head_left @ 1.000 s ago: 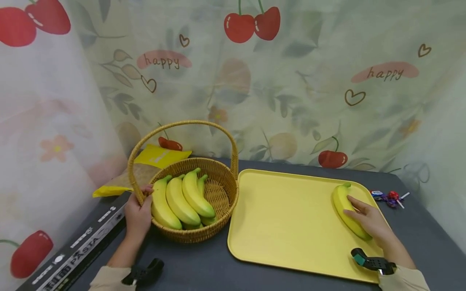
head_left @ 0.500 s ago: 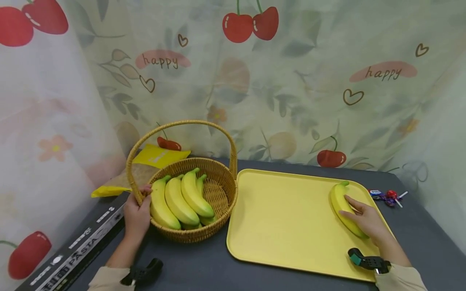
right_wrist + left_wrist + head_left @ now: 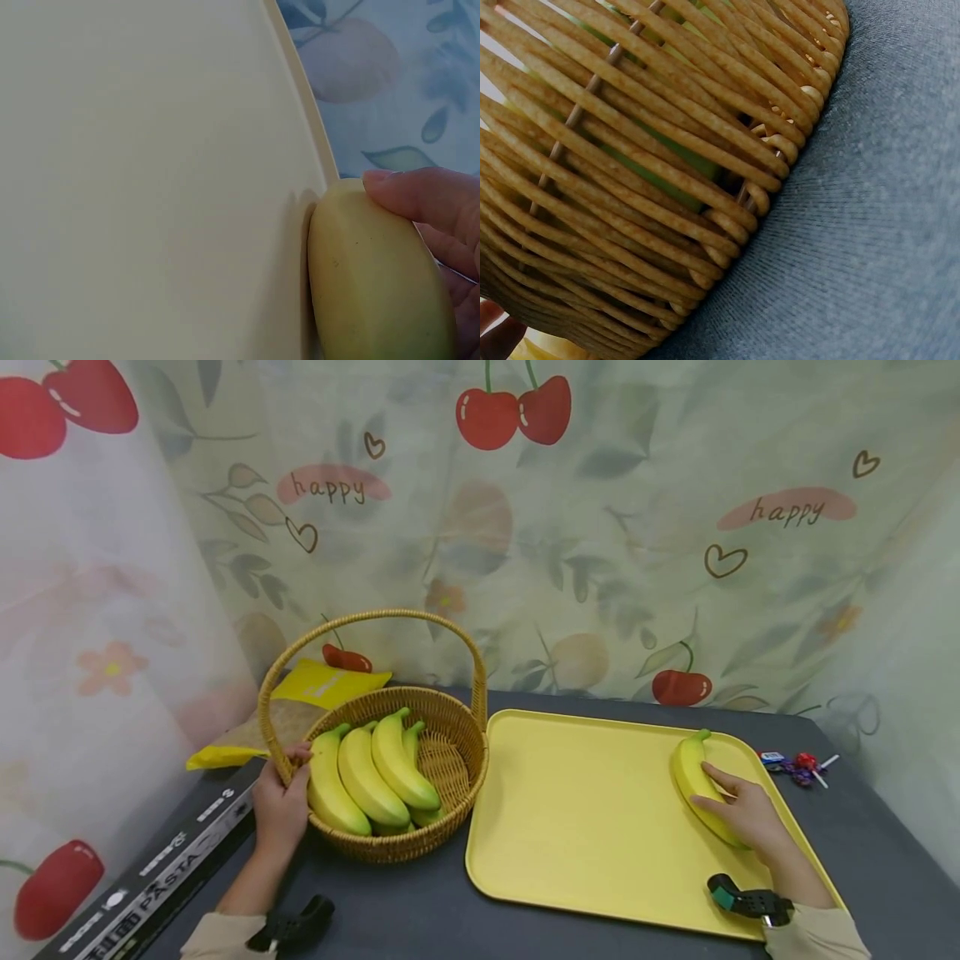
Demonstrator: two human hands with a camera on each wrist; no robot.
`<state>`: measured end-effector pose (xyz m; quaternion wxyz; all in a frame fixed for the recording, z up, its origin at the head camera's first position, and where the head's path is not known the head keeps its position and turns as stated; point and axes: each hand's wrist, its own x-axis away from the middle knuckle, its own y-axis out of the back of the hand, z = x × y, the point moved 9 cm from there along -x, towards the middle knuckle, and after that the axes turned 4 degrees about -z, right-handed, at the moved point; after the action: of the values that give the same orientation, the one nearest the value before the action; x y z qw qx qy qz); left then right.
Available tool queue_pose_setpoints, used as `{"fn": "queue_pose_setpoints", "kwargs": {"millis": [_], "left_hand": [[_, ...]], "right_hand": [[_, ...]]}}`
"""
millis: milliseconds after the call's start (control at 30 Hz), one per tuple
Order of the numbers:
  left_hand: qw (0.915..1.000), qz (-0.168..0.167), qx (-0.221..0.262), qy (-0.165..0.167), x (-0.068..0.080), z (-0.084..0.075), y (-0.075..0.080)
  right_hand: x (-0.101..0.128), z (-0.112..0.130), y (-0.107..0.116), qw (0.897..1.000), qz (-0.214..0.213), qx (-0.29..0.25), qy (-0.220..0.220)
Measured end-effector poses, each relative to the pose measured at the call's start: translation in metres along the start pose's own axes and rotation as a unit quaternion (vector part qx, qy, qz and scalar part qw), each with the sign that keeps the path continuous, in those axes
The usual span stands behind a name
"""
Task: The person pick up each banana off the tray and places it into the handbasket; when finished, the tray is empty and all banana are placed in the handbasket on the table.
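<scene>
With its thumb and fingers curled round it, my right hand (image 3: 745, 814) holds a banana (image 3: 692, 777) at the right side of the yellow tray (image 3: 570, 810). The right wrist view has the thumb pressed on the banana (image 3: 375, 277) close to the tray's raised rim. My left hand (image 3: 281, 793) grips the wicker basket (image 3: 405, 852) at the left foot of its handle. Several bananas (image 3: 367, 777) lie inside the basket, toward its left. Woven basket wall (image 3: 630, 165) fills much of the left wrist view, with only fingertips showing at the lower left.
Behind the basket lies a yellow and brown bag (image 3: 322, 685). A long black box (image 3: 165, 868) marked PASTA runs along the left. Wrapped candies and a lollipop (image 3: 805, 766) sit right of the tray. A printed curtain (image 3: 600, 527) hangs at the back.
My right hand and the banana have shifted slightly to the left over the tray. The left hand keeps its grip on the basket.
</scene>
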<state>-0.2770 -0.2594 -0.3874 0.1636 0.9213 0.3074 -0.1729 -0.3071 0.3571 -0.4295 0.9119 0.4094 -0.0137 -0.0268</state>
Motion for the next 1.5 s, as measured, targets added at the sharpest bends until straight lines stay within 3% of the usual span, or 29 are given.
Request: {"fn": "queue_pose_setpoints", "kwargs": {"millis": [500,1033,1500], "left_hand": [[1.0,0.0,0.003,0.002,0.001,0.002,0.001],[1.0,0.004,0.003,0.006,0.0,0.004,0.0],[1.0,0.002,-0.001,0.0,0.0,0.001,-0.001]], "right_hand": [[0.002,0.003,0.004,0.999,0.005,-0.012,-0.033],[0.009,0.048,0.009,0.998,-0.01,-0.046,0.043],[0.023,0.083,0.002,0.993,0.021,-0.094,0.071]]}}
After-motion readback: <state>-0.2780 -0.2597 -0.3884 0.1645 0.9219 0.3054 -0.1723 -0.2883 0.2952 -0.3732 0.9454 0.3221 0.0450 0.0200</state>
